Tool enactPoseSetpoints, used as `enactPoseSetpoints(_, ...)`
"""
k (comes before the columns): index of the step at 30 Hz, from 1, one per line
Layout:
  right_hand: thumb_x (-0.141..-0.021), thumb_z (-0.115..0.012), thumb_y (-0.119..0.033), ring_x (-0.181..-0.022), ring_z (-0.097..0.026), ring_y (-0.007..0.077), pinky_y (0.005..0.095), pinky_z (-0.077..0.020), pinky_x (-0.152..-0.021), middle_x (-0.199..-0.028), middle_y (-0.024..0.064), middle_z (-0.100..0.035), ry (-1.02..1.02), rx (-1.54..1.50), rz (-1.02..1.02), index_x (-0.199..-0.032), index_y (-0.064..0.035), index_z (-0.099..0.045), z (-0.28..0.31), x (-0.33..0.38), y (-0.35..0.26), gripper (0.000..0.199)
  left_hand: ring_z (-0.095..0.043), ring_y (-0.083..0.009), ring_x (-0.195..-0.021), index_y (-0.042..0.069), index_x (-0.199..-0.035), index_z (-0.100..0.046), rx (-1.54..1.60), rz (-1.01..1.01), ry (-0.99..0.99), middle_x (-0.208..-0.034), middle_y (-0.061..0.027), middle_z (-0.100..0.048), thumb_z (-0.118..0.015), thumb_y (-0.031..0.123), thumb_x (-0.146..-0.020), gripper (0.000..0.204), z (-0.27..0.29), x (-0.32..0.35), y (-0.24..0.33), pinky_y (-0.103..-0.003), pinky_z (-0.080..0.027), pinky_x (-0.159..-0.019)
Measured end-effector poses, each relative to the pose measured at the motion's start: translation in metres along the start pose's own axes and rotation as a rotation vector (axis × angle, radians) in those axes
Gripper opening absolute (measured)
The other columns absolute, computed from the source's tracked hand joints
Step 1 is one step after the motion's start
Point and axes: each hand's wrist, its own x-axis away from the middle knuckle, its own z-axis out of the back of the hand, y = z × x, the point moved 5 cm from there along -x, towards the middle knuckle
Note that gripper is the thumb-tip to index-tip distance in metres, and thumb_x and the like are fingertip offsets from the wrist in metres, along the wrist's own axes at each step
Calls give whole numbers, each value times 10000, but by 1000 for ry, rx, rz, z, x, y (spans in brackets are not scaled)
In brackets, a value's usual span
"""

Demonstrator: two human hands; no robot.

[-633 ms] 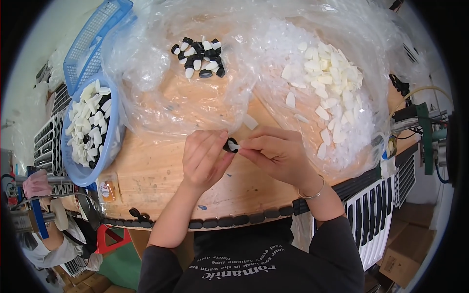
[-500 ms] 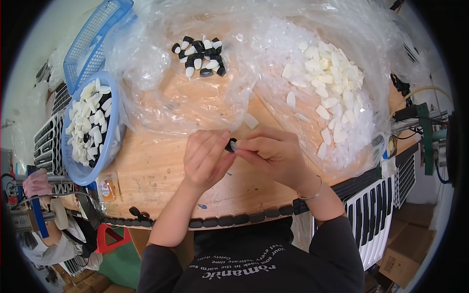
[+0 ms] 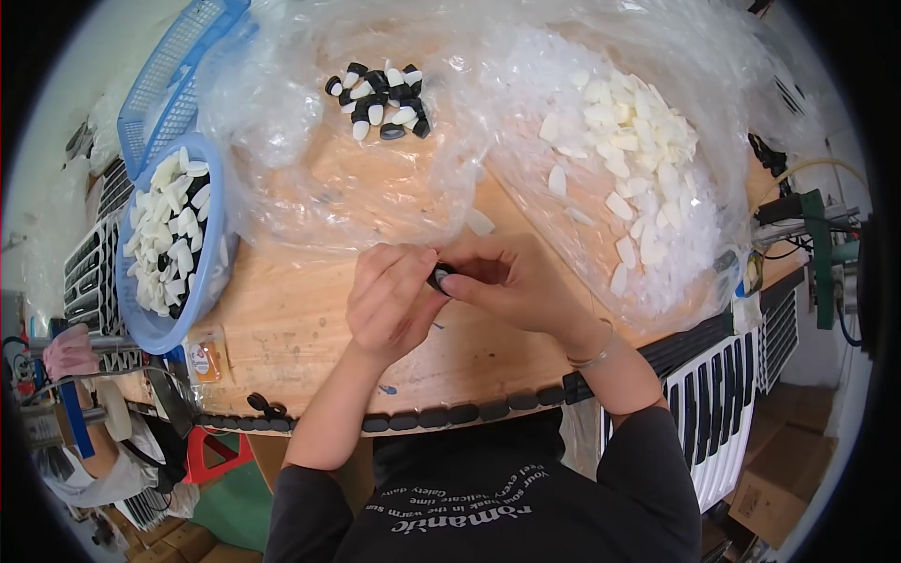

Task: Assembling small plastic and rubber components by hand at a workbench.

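A small black ring-shaped piece is held between my two hands, above the near middle of the table. My left hand grips it from the left, fingers bent together. From the other side, my right hand is closed on it, with the thumb pressed on its opening. A bit of pale white shows under that thumb; the rest is hidden by the fingers. A loose flat white oval piece lies on the wood just beyond my hands.
At the far middle sits a cluster of black pieces with white inserts on clear plastic sheeting. Many white oval pieces are heaped at right. A blue basket of white and black pieces stands left. Black padding lines the table's near edge.
My right thumb has moved left onto the black ring. The white piece pinched at its opening before is now mostly hidden. Both hands stay close together.
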Motion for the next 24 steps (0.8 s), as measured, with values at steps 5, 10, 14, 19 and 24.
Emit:
enactPoseSetpoints(5, -892, -612, -41, -843, -615, 79, 225, -500, -753, -943, 48, -656, 42, -139, -16, -1107, 39, -595, -7, -2, 3, 230, -615, -323, -830, -83, -1091, -611, -2, 35, -29, -915, -177, -657, -740, -46, -676, 437, -2, -2, 2, -377, -510, -710)
enactPoseSetpoints(10, -918, -565, -11, -948, -600, 94, 251, -494, -842, -1035, 53, -634, 24, -185, -4, -1152, 26, -559, -11, -4, 17, 238, -604, -318, -807, -76, -1099, -612, -7, 18, -35, -895, -171, -659, -730, -28, -710, 409, -3, 1, 5, -363, -510, -686)
enactPoseSetpoints(14, -917, -570, -15, -926, -599, 83, 238, -492, -823, -1026, 50, -631, -16, -210, 89, -1139, 23, -561, -11, -6, 18, 225, -603, -318, -811, -68, -1097, -615, -15, 17, -27, -900, -170, -657, -709, -54, -719, 390, -3, 3, 5, -367, -514, -699)
enactPoseSetpoints(19, -918, -597, -87, -824, -581, 54, 214, -476, -726, -891, 8, -644, 7, -44, -28, -1022, -5, -626, 10, -13, 6, 136, -602, -317, -862, -66, -1104, -606, 3, 172, -12, -942, -179, -648, -726, -51, -693, 429, -4, 10, -6, -363, -504, -761)
enactPoseSetpoints(24, -872, -623, -141, -710, -594, 126, 262, -479, -653, -785, 35, -646, 567, 761, 51, -843, -19, -675, 113, -15, -34, 136, -600, -288, -907, -58, -1111, -600, 49, 321, 124, -980, -165, -657, -749, -31, -679, 458, 17, 14, -26, -357, -484, -822)
